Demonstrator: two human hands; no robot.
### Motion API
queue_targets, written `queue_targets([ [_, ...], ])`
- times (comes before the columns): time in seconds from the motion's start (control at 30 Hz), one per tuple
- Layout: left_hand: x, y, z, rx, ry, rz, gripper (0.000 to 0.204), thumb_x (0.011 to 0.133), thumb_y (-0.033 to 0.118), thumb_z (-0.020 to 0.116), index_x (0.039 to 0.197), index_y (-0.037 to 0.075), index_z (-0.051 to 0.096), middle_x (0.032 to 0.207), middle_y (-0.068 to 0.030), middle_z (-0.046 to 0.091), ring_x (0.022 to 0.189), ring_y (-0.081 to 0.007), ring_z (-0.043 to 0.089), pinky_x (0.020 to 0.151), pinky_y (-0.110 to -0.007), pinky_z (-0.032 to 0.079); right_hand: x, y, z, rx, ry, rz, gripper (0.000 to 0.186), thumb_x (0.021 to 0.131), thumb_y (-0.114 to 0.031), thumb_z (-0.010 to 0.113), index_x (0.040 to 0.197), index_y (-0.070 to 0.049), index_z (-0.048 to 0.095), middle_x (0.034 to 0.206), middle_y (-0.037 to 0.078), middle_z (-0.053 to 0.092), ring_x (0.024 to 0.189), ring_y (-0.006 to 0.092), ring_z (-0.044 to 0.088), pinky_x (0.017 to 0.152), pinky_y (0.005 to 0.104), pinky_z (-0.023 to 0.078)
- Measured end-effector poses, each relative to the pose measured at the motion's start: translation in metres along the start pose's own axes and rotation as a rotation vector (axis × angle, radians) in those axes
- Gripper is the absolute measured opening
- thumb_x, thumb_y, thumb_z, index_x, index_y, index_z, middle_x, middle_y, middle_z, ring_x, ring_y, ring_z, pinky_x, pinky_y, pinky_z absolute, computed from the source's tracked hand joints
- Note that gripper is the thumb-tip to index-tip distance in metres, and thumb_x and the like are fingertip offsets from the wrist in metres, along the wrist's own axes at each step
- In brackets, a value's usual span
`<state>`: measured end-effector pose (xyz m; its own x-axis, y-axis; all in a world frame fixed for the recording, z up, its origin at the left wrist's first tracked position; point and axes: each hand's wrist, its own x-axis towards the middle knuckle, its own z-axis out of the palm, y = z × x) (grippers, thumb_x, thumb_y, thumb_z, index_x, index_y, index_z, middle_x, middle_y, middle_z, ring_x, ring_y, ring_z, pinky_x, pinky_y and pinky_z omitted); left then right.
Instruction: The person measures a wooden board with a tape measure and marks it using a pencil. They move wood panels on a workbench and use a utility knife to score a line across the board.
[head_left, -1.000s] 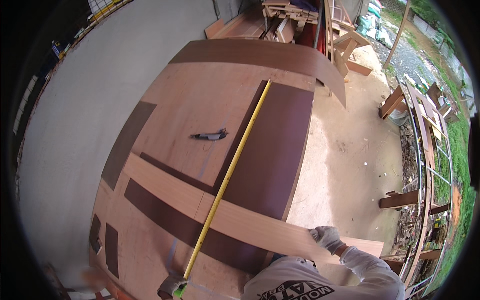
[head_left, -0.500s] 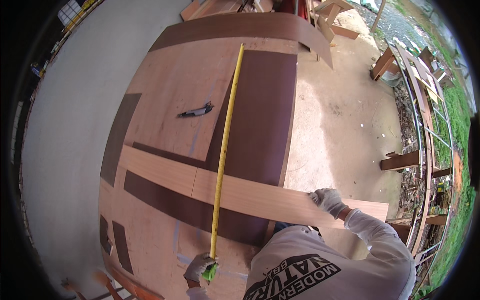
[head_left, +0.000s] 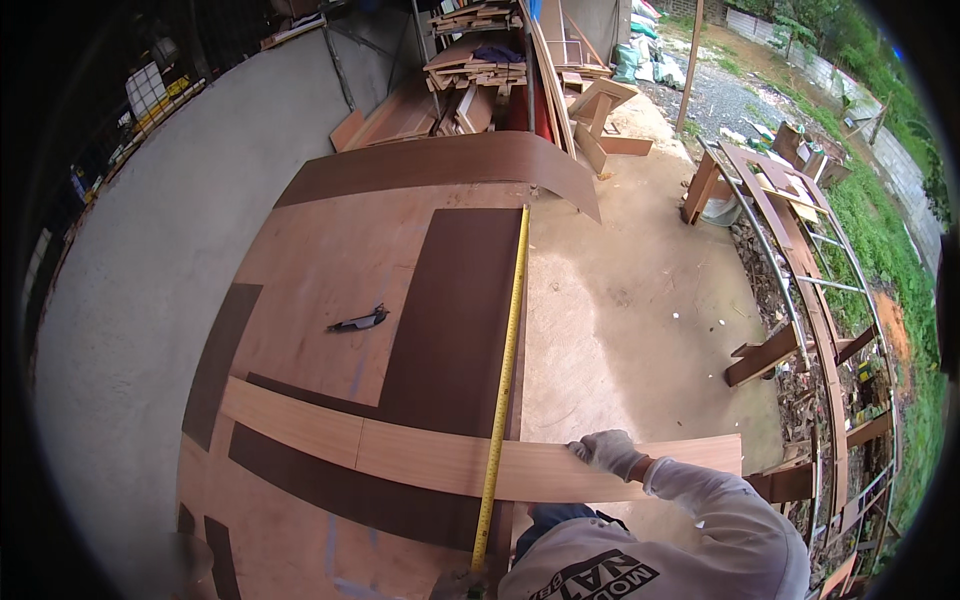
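Note:
My gloved right hand [head_left: 606, 452] grips the upper edge of a long pale wooden board [head_left: 300, 425] lying crosswise over the worktable. My left hand [head_left: 462, 586] is at the bottom edge beside the near end of an extended yellow tape measure [head_left: 508, 360]; its fingers are too hidden to read. The tape runs lengthwise across the board and along the right edge of a dark brown panel [head_left: 440, 310]. A cutting tool [head_left: 357, 320] with a grey handle lies on the plywood surface [head_left: 300, 260], left of that panel. Dark strips lie around the board.
A curved brown sheet [head_left: 420, 155] spans the table's far end. Beyond it stand stacks of offcuts [head_left: 475, 65]. A concrete surface [head_left: 130, 330] borders the left. On the right, past the concrete floor [head_left: 640, 330], stands a metal rack with boards [head_left: 800, 260].
The tape has shifted right, from the dark panel's left part to its right edge. My left hand has moved right and lower, mostly out of sight. My right hand still grips the board.

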<state>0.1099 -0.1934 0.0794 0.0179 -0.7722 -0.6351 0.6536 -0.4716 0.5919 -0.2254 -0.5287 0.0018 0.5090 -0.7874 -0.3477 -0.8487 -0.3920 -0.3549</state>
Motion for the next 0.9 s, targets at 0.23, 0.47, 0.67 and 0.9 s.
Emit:
queue_targets([
  [0.23, 0.025, -0.081, -0.072, 0.637, 0.041, 0.204, 0.027, 0.102, 0.020, 0.069, 0.124, 0.005, 0.075, 0.104, -0.0036, 0.077, 0.086, -0.0141, 0.070, 0.071, -0.028, 0.055, 0.005, -0.014, -0.005, -0.009, -0.036, 0.031, 0.065, 0.110, -0.060, 0.039, 0.102, -0.008, 0.078, 0.099, 0.021, 0.078, 0.098, 0.0427, 0.074, 0.089, 0.0528, 0.057],
  [0.47, -0.002, -0.013, 0.011, 1.079, 0.045, 0.164, 0.020, 0.104, 0.018, 0.066, 0.115, 0.007, 0.079, 0.103, -0.0013, 0.077, 0.089, -0.0105, 0.070, 0.073, -0.025, 0.054, -0.008, -0.007, -0.010, -0.027, -0.028, 0.052, 0.067, 0.110, -0.060, 0.038, 0.100, -0.007, 0.078, 0.096, 0.021, 0.078, 0.096, 0.0429, 0.074, 0.089, 0.0526, 0.057],
  [0.67, -0.005, 0.004, 0.012, 0.453, 0.146, -0.102, 0.015, 0.103, 0.012, 0.070, 0.115, 0.007, 0.078, 0.103, -0.0004, 0.076, 0.088, -0.0101, 0.068, 0.074, -0.027, 0.054, -0.008, 0.001, 0.003, -0.012, 0.018, 0.005, 0.061, 0.111, -0.057, 0.041, 0.095, -0.010, 0.077, 0.091, 0.019, 0.077, 0.090, 0.0420, 0.074, 0.082, 0.0528, 0.057],
  [0.9, 0.032, -0.010, -0.022, 0.502, 0.275, -0.279, 0.024, 0.098, 0.028, 0.081, 0.101, 0.004, 0.080, 0.078, 0.0019, 0.070, 0.063, -0.0057, 0.059, 0.058, -0.025, 0.047, 0.009, 0.013, 0.014, 0.090, 0.115, -0.042, 0.055, 0.111, -0.050, 0.046, 0.089, -0.010, 0.076, 0.088, 0.023, 0.075, 0.087, 0.0441, 0.073, 0.079, 0.0528, 0.056],
])
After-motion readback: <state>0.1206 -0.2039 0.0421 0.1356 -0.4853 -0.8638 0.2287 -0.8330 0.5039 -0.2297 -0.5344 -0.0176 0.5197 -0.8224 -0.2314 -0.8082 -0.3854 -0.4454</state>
